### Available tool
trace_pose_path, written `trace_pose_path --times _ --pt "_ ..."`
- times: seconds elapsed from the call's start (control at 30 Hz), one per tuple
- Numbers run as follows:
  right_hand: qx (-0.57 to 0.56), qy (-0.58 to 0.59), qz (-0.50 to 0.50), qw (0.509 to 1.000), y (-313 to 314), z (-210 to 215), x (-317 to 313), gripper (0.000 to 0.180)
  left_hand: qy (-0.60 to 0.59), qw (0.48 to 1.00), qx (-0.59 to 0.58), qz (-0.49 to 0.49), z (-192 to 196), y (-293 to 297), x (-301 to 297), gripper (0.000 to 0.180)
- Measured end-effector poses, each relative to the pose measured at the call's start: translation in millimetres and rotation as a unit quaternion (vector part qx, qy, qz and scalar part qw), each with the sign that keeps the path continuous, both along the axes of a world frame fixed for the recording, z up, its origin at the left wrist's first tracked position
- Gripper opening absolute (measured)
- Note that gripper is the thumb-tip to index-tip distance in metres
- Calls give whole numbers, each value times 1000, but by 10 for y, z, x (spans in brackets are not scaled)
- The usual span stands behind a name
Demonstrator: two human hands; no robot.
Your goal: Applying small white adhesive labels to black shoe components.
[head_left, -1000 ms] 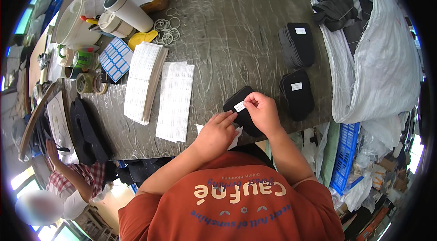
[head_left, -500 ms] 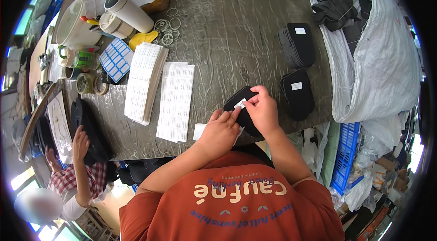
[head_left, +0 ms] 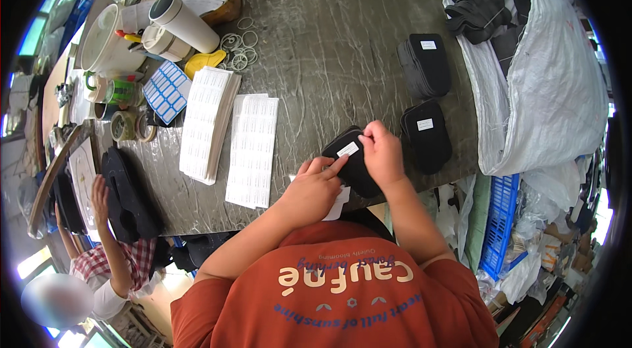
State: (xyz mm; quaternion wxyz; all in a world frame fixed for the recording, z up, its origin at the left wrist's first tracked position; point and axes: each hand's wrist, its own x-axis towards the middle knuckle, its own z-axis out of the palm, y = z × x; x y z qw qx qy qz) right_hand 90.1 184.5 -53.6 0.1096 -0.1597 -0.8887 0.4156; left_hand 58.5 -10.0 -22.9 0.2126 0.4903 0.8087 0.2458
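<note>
A black rounded pad [head_left: 359, 174] lies in front of me near the table's front edge, with a small white label [head_left: 347, 149] on its top. The stretched index finger of my left hand [head_left: 315, 189] presses on that label. A white label sheet [head_left: 339, 204] pokes out from under the same hand, whose other fingers are curled; most of the sheet is hidden. My right hand [head_left: 383, 156] is closed, its fingertips pinched together at the pad's upper right corner. What lies between those fingertips, if anything, is hidden.
Two stacks of labelled black pads, a far one [head_left: 429, 68] and a near one [head_left: 428, 141], stand right. Beyond them is a white woven sack [head_left: 546, 85]. Printed label sheets [head_left: 253, 150], a thicker stack [head_left: 207, 124] and a tumbler [head_left: 183, 21] are left. A co-worker's hand [head_left: 100, 200] is lower left.
My right fingers have left the label and moved toward the pad's upper right corner. My left index finger now presses the label alone. The co-worker's hands have shifted.
</note>
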Motion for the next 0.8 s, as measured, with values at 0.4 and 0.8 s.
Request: trace_pose_path --times 0.4,0.8 --pt "42 2 13 999 92 243 129 10 -98 989 51 98 156 -161 -130 10" --pt "36 184 -89 978 -126 -335 350 14 -299 922 177 167 -176 37 -195 5"
